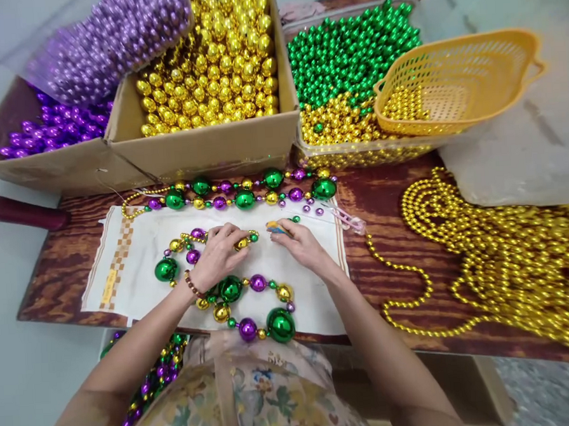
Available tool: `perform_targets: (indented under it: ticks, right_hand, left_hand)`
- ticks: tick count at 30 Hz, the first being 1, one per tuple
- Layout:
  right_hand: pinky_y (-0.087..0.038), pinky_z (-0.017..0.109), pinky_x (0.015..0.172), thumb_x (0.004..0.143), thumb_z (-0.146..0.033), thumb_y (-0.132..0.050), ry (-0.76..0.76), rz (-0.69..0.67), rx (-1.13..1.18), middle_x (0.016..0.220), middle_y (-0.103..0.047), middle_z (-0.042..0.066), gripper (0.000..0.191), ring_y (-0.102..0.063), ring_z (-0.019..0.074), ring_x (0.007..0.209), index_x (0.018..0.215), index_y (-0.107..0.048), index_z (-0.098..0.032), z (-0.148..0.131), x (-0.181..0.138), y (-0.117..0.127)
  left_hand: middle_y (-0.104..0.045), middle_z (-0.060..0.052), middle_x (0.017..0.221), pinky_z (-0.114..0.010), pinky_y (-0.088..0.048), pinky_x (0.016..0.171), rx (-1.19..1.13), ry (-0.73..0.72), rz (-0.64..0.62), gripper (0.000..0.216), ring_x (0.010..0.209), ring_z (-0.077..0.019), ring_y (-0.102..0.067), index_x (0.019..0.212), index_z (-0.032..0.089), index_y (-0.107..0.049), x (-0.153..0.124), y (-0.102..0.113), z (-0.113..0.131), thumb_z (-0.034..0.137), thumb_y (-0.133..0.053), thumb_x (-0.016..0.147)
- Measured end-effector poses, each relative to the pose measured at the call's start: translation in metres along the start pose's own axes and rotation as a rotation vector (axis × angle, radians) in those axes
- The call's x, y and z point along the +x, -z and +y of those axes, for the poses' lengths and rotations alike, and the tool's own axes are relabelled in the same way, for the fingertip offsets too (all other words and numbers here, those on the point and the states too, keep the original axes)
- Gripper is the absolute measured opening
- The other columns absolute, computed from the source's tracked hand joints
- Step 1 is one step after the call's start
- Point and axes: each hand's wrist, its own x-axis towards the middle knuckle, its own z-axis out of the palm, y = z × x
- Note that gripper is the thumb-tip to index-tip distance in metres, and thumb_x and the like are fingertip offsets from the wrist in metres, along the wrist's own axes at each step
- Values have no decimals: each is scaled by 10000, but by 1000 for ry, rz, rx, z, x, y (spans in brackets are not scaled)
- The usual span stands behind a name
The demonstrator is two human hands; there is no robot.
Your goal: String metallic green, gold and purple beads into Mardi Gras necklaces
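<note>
On a white towel (pixel 140 281), my left hand (pixel 222 251) is closed around a bead strand. A gold bead and a small green bead (pixel 254 236) at the strand's end stick out past its fingers. The strand loops over the cloth, with large green beads (pixel 281 324), purple beads (pixel 258 282) and gold beads (pixel 283 292). A short gap to the right, my right hand (pixel 302 242) grips a small orange-and-blue tool (pixel 276 227), mostly hidden by the fingers. Just beyond it lie a loose green bead (pixel 296 219) and several small light-purple beads (pixel 319 212).
Another bead strand (pixel 244 199) stretches along the towel's far edge. Behind stand a cardboard box (pixel 204 144) of gold and purple beads and a bin (pixel 367 148) of green and gold ones, with a yellow basket (pixel 480 117) on top. Gold bead chains (pixel 521 270) cover the right side.
</note>
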Motion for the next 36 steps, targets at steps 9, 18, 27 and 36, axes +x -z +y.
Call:
perform_targets:
  ticks: [9, 18, 27, 36]
  right_hand:
    - [-363, 217, 457, 863, -703, -401, -356, -77, 188, 596, -486, -14, 585, -461, 105, 499, 745, -596, -164, -3, -5, -18]
    - [-374, 248, 551, 900, -732, -318, -378, -24, 9, 478, -473, -3, 711, -496, 136, 505, 586, -618, -170, 6, 2, -35]
    - [-376, 250, 625, 1015, -452, -303, -379, -23, -235, 557, -585, 24, 595, -556, 153, 578, 595, -621, -176, -13, 1, -30]
    - [-403, 287, 705, 1029, -369, -330, -361, 1, -339, 654, -669, 74, 553, -619, 199, 679, 553, -559, -204, -21, 0, -28]
  left_hand:
    - [-625, -62, 1048, -397, -377, 978, -81, 2, 156, 229, 1050, -209, -565, 1151, 227, -628, 3, -9, -5, 294, -580, 938]
    - [-650, -60, 1026, -408, -386, 988, -47, -23, 183, 185, 972, -203, -582, 1076, 205, -538, -10, -12, -3, 289, -588, 918]
    - [-657, -55, 1022, -404, -396, 978, -27, -17, 189, 182, 975, -201, -600, 1068, 208, -525, -10, -12, 0, 282, -593, 916]
    - [-664, -60, 1048, -435, -383, 1014, 0, -14, 199, 216, 1010, -213, -611, 1071, 218, -502, -11, -16, 0, 304, -612, 907]
